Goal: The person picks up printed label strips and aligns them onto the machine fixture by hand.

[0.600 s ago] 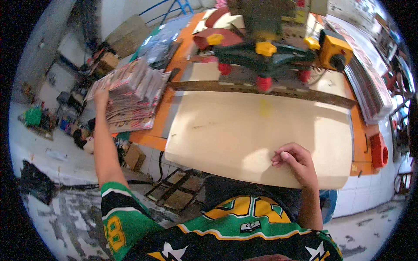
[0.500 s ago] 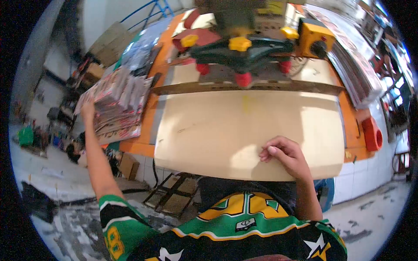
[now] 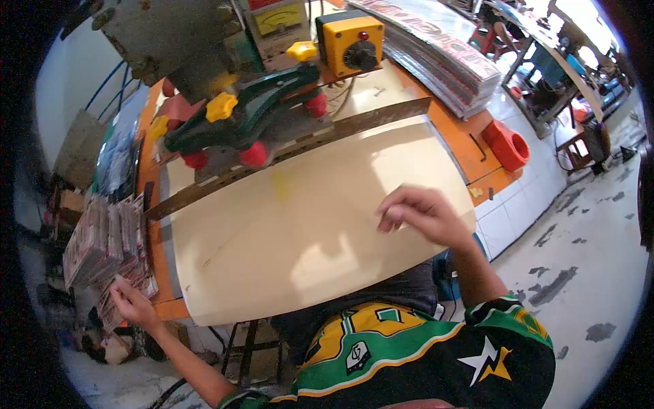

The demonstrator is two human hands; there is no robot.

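Note:
My left hand [image 3: 134,305] is at the near end of a stack of printed plastic packs [image 3: 112,238] on the left. Its fingers are bent together at the packs' edge; what is between them, if anything, is hidden. Over the right part of a cream-coloured sheet [image 3: 300,225], my right hand [image 3: 424,217] hovers with its fingers curled in and the thumb against them. Nothing shows in it. Beyond the sheet stands a dark green machine head [image 3: 266,112] with yellow knobs and red feet, above a long metal bar [image 3: 368,121].
A yellow control box [image 3: 351,42] with a dark dial sits on the machine. Behind it lies a long stack of wrapped printed sheets [image 3: 443,58]. A red tape-dispenser-like piece [image 3: 505,145] and a small hex key [image 3: 479,147] are at the right of the orange tabletop [image 3: 453,146].
My view has turned to the right. My left hand has moved from the far outer side of the pack stack to its near end. My right hand stays over the sheet, fingers more curled.

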